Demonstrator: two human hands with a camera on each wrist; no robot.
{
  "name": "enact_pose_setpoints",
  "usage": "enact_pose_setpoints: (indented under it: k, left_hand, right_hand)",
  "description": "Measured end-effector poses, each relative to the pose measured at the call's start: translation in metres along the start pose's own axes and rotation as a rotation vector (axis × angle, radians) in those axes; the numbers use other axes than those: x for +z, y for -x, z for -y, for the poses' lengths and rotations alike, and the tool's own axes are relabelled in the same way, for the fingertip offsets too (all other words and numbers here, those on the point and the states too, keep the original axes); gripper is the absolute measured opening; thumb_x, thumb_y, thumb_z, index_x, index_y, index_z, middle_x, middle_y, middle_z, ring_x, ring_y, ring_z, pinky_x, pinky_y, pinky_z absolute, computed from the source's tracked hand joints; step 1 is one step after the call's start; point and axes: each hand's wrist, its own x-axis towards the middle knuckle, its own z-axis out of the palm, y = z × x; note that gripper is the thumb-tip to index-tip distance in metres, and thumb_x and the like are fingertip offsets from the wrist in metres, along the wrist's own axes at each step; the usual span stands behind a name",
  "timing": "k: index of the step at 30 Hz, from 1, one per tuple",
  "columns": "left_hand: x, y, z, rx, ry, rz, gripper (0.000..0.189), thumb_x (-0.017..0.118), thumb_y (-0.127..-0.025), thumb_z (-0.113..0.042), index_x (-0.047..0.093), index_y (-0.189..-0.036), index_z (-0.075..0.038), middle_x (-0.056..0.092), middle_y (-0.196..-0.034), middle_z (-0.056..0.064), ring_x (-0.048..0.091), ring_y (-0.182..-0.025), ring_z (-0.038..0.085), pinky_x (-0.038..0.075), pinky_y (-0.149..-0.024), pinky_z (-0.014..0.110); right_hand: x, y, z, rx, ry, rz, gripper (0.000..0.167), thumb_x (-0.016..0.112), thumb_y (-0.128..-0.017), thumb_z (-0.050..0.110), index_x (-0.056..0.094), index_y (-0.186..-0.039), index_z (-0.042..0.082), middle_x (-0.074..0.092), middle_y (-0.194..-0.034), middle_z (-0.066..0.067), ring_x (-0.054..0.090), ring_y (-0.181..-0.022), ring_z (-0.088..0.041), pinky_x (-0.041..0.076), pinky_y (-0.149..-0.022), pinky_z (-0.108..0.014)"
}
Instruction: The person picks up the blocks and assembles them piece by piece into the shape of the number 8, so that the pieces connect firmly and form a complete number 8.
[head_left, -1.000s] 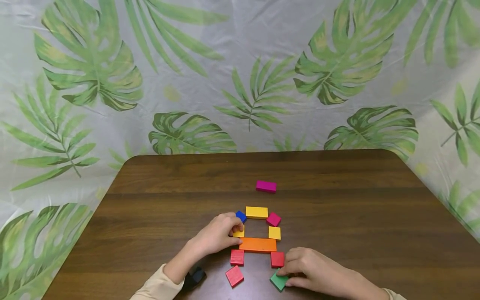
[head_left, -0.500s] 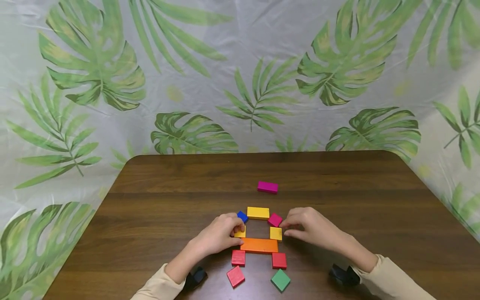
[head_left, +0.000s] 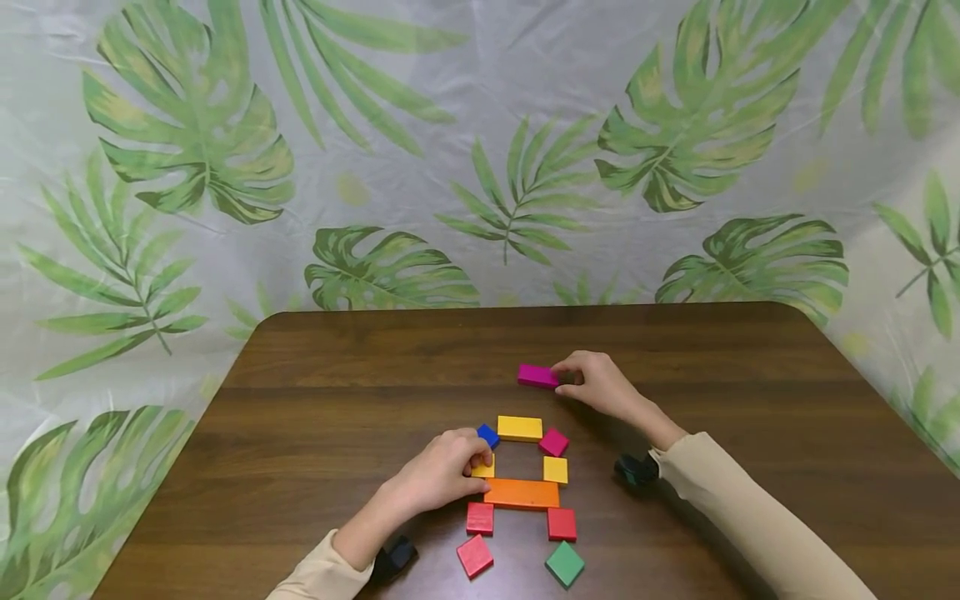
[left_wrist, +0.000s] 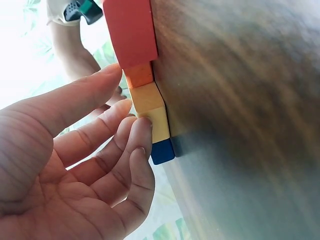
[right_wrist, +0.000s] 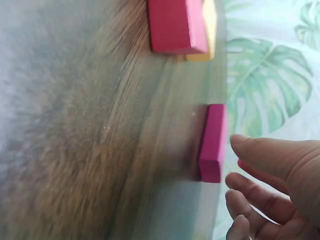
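Note:
At the far side of the table lies a magenta rectangular block [head_left: 536, 376]. My right hand [head_left: 597, 385] is at its right end, thumb and fingers parted; the right wrist view shows the fingertips beside the magenta block [right_wrist: 213, 142], not closed round it. My left hand [head_left: 441, 472] rests by the left side of a figure laid from blocks. Its fingers, loosely bent, touch the left yellow square block [head_left: 484, 467], which they partly cover, and its thumb is at the left end of the long orange block [head_left: 521, 493]. A blue block [head_left: 489, 436] shows just beyond those fingers.
A yellow rectangular block [head_left: 519, 428] tops the figure, with a crimson block [head_left: 553, 442] and another yellow square block [head_left: 556, 470] on its right. Nearer lie two upright-set red blocks, a tilted red block [head_left: 475, 557] and a green block [head_left: 565, 564]. A leaf-patterned cloth [head_left: 405, 150] hangs behind the table.
My right hand has left the green block, passed the right yellow and crimson blocks, and moved away from me to the magenta block. My left hand has stayed in place.

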Motion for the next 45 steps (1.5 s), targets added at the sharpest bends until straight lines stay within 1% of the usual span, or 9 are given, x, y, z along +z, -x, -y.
enact_pose_setpoints:
  k: [5,10,17,23,28,35,38,43,45]
  left_hand:
    - [0.001,0.000,-0.001,0.001,0.007,0.005,0.022,0.077,-0.076,-0.016,0.063,-0.087,-0.004,0.053,-0.076,0.003,0.043,-0.065,0.003,0.040,-0.060,0.013]
    - [0.003,0.001,0.000,0.002,0.017,0.003,0.021,0.077,-0.076,-0.015,0.063,-0.086,-0.004,0.052,-0.075,0.003,0.044,-0.065,0.004,0.040,-0.060,0.013]
    - [0.003,0.000,0.002,0.007,0.018,-0.015,0.022,0.078,-0.075,-0.015,0.063,-0.087,-0.004,0.053,-0.076,0.003,0.046,-0.066,0.006,0.041,-0.060,0.013]
    - [0.003,0.001,0.002,0.004,0.012,-0.019,0.022,0.078,-0.075,-0.015,0.063,-0.086,-0.005,0.053,-0.075,0.003,0.044,-0.065,0.004,0.041,-0.060,0.013]
    - [0.003,0.001,0.003,0.015,0.017,-0.022,0.022,0.078,-0.075,-0.015,0.063,-0.086,-0.005,0.053,-0.076,0.003,0.045,-0.065,0.005,0.041,-0.060,0.013]
    - [0.002,0.001,0.002,0.009,0.039,-0.010,0.022,0.078,-0.075,-0.014,0.063,-0.087,-0.004,0.053,-0.076,0.002,0.047,-0.066,0.006,0.042,-0.061,0.013]
    - [0.001,0.001,0.002,0.006,0.053,-0.004,0.022,0.078,-0.075,-0.014,0.063,-0.087,-0.004,0.053,-0.076,0.002,0.047,-0.066,0.005,0.042,-0.061,0.013]
    - [0.002,0.000,0.002,0.007,0.055,-0.001,0.022,0.078,-0.075,-0.014,0.063,-0.087,-0.005,0.052,-0.076,0.001,0.047,-0.066,0.006,0.042,-0.061,0.013]
    - [0.002,0.000,0.002,0.006,0.056,-0.002,0.022,0.078,-0.074,-0.014,0.063,-0.087,-0.005,0.052,-0.076,0.001,0.047,-0.066,0.006,0.042,-0.060,0.014]
  right_hand:
    - [0.009,-0.008,-0.003,0.020,0.026,0.004,0.033,0.073,-0.080,0.016,0.068,-0.109,0.003,0.067,-0.097,-0.012,0.049,-0.066,-0.011,0.042,-0.062,-0.022]
    - [0.015,-0.013,-0.004,0.039,0.044,0.004,0.033,0.074,-0.079,0.017,0.068,-0.107,0.001,0.066,-0.095,-0.013,0.053,-0.072,-0.014,0.046,-0.066,-0.026]
    - [0.011,-0.013,-0.007,0.084,0.060,-0.013,0.028,0.076,-0.077,0.021,0.072,-0.100,0.006,0.066,-0.089,-0.009,0.048,-0.067,-0.013,0.040,-0.062,-0.024]
    - [0.004,-0.002,-0.011,0.127,0.059,0.012,0.029,0.077,-0.076,0.023,0.073,-0.101,0.008,0.064,-0.085,-0.007,0.044,-0.065,-0.013,0.035,-0.059,-0.022]
    - [-0.002,0.010,-0.016,0.151,0.048,0.001,0.030,0.078,-0.074,0.022,0.073,-0.099,0.007,0.064,-0.083,-0.007,0.044,-0.063,-0.012,0.034,-0.057,-0.022]
    - [-0.010,0.031,-0.021,0.171,-0.021,0.021,0.028,0.079,-0.073,0.019,0.071,-0.096,0.003,0.063,-0.081,-0.008,0.044,-0.061,-0.011,0.036,-0.056,-0.021]
    - [-0.013,0.041,-0.023,0.176,-0.057,0.033,0.031,0.078,-0.074,0.021,0.070,-0.097,0.002,0.062,-0.080,-0.008,0.044,-0.059,-0.010,0.036,-0.055,-0.021]
    - [-0.014,0.052,-0.027,0.168,-0.075,-0.004,0.033,0.074,-0.079,0.025,0.069,-0.102,0.003,0.063,-0.081,-0.005,0.044,-0.063,-0.009,0.036,-0.055,-0.020]
    - [-0.013,0.053,-0.028,0.155,-0.071,-0.034,0.030,0.074,-0.079,0.023,0.070,-0.101,0.002,0.064,-0.081,-0.006,0.044,-0.064,-0.008,0.036,-0.056,-0.019]
